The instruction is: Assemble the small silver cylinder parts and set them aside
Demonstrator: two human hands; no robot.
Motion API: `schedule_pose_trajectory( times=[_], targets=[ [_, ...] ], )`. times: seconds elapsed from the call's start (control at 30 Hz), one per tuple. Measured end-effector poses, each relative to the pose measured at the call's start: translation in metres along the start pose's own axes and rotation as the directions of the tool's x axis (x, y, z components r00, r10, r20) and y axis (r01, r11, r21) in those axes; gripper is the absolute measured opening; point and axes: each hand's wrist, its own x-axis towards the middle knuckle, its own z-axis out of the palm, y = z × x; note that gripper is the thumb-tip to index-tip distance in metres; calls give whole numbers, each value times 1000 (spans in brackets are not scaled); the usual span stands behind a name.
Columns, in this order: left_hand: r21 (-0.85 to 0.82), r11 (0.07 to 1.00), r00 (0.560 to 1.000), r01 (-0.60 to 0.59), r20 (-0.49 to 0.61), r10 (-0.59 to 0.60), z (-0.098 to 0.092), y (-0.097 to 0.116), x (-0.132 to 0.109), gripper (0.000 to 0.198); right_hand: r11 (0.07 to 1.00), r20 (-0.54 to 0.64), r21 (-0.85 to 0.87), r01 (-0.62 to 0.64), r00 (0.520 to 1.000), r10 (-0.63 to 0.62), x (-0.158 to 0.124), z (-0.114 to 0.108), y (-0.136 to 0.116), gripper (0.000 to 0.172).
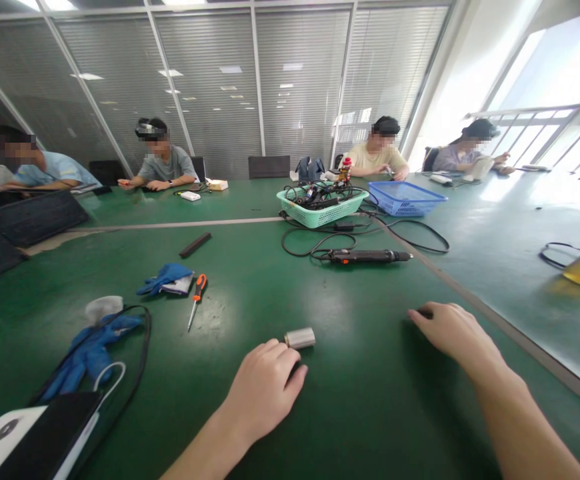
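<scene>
My left hand (265, 390) rests on the green table (360, 387) with its fingers curled. Its fingertips grip one end of a small silver metal cylinder (301, 338), which lies on the table and points right. My right hand (453, 332) lies palm down further right, fingers drawn together and pointing left. A small dark thing (423, 312) shows at its fingertips; I cannot make out what it is.
An orange-handled screwdriver (197, 297), blue gloves (165, 277) and a black cable (143, 347) lie to the left. A corded electric screwdriver (365, 255) lies ahead, with a green basket (323, 212) and a blue basket (403, 198) behind it. Several people sit along the far side.
</scene>
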Motion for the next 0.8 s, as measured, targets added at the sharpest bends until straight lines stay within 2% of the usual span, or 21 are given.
schedule_pose_trajectory(
  times=[0.3, 0.5, 0.6, 0.7, 0.73, 0.8],
  targets=[
    [-34, 999, 997, -2, -82, -1, -3, -1, 0, 13, 1000, -43, -13, -26, 999, 25, -1, 0, -1, 40],
    [-14, 997, 977, 82, -197, -83, 0, -7, 1, 30, 999, -52, -11, -34, 998, 33, -4, -4, -7, 36],
    [-32, 991, 974, 127, -187, -131, 3, -11, 2, 35, 1000, -54, -7, -22, 998, 22, -7, -10, -10, 39],
    [-74, 986, 977, 148, -145, -157, 3, -12, 3, 29, 998, -142, 58, 27, 990, -18, -16, -19, -29, 53],
    [-92, 984, 978, 150, -134, -161, 3, -12, 3, 28, 988, -216, 132, 84, 975, -54, -21, -21, -41, 56],
    [-125, 981, 979, 150, -120, -165, 4, -12, 3, 28, 947, -276, 209, 245, 943, -184, -36, -23, -73, 53]
  ],
)
